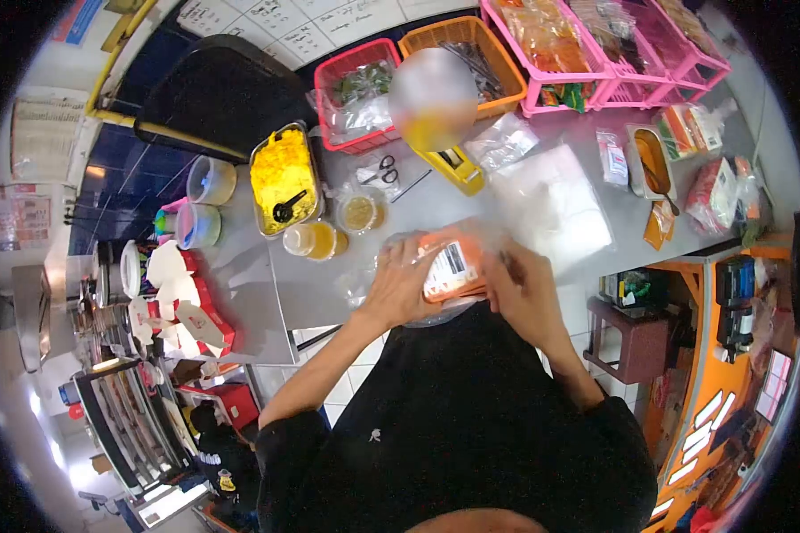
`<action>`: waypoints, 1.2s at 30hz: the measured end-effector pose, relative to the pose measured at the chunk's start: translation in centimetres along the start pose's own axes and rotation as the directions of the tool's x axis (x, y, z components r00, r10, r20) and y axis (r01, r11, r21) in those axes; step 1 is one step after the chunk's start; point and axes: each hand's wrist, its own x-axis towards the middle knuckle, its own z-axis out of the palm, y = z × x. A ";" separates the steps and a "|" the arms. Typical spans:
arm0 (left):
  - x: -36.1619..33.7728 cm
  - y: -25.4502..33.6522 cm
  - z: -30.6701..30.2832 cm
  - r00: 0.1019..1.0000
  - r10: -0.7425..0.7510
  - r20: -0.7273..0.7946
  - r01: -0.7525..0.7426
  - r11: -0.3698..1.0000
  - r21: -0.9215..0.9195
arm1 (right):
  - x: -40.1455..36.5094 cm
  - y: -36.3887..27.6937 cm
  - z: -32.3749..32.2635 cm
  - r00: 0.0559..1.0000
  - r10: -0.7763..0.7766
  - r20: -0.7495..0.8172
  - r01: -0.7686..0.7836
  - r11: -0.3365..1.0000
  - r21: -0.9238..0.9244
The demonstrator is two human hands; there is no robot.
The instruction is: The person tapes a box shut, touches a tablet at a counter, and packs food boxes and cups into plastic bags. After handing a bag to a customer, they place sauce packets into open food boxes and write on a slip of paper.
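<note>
An orange packet with a white label (449, 268) is held close to my body at the table's front edge, with clear plastic around it. My left hand (400, 282) grips the packet's left side, fingers wrapped over its top corner. At its right side my right hand (523, 289) has its fingers bent together near the clear plastic; what they hold is blurred. Behind the packet, a yellow tape dispenser (453, 169) rests on the grey table (387, 218). White plastic sheets (560, 209) lie to the right of it.
Left are a tray of yellow food (284, 182), cups of yellow liquid (316, 241), scissors (384, 171) and red-white boxes (191, 302). Red (329, 75), orange (507, 58) and pink (604, 75) baskets stand behind. A metal container (651, 160) sits right. A person (227, 462) is at lower left.
</note>
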 end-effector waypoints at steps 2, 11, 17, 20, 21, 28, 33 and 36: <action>0.1 -0.5 0.6 0.997 0.052 -0.061 -0.053 0.999 -0.012 | -0.6 -0.4 -0.1 0.999 0.015 -0.042 -0.013 0.999 0.046; -4.7 1.4 -10.7 0.761 -0.374 0.530 0.227 0.919 0.323 | 0.6 -0.8 -1.5 0.985 -0.125 -0.120 0.116 0.990 -0.073; -8.0 2.2 -12.7 0.937 0.122 0.328 -0.195 0.961 0.198 | -0.3 -1.6 -0.6 0.834 -0.528 -0.159 0.386 0.765 -0.516; -7.5 0.6 -13.2 0.959 0.236 0.156 -0.231 0.972 -0.049 | -0.7 -0.4 -1.1 0.929 -0.351 -0.118 0.328 0.927 -0.180; -7.4 -0.1 -13.0 0.972 0.215 0.090 -0.196 0.964 -0.181 | -1.5 -1.1 -1.7 0.990 -0.129 0.050 0.126 0.990 0.059; -8.9 -1.9 -7.1 0.988 0.028 -0.151 -0.147 0.458 -0.877 | -2.5 0.9 -5.7 0.937 -0.113 0.332 0.050 0.980 0.193; -8.1 -10.2 7.0 0.823 -0.561 -0.087 -0.210 -0.159 -0.965 | 1.6 12.5 -8.0 0.991 0.101 0.082 -0.125 0.918 0.377; -6.4 -10.0 16.9 0.788 -0.598 0.144 -0.210 -0.482 -0.851 | 3.5 19.5 -3.9 0.963 0.263 -0.053 -0.246 0.945 0.218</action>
